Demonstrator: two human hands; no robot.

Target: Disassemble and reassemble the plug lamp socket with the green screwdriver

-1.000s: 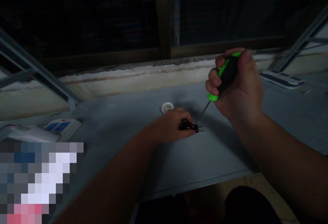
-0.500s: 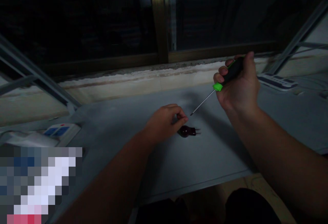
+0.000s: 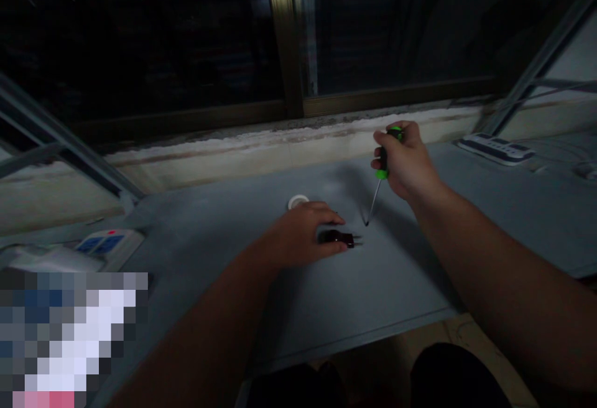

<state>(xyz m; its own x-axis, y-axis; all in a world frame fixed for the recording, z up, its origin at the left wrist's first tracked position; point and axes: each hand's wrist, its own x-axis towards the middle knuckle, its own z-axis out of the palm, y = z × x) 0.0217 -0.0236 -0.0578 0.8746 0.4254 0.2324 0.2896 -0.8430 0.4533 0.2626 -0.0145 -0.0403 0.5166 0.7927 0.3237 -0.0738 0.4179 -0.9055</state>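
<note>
A small dark plug (image 3: 339,237) with two metal prongs pointing right lies on the grey tabletop (image 3: 326,296). My left hand (image 3: 303,231) rests on it, fingers closed around its body. My right hand (image 3: 405,160) is wrapped round the black and green handle of a screwdriver (image 3: 379,179). The thin shaft points down and slightly left, its tip just above the table, a little right of the plug's prongs.
A small white round cap (image 3: 298,201) lies behind my left hand. One power strip with blue switches (image 3: 109,245) sits at the left and another power strip (image 3: 495,147) at the far right. A window sill and dark window run along the back. Metal struts slant at both sides.
My left hand dropped back onto the plug and took hold of it. My right hand moved left and down, swinging the screwdriver upright with its tip near the prongs.
</note>
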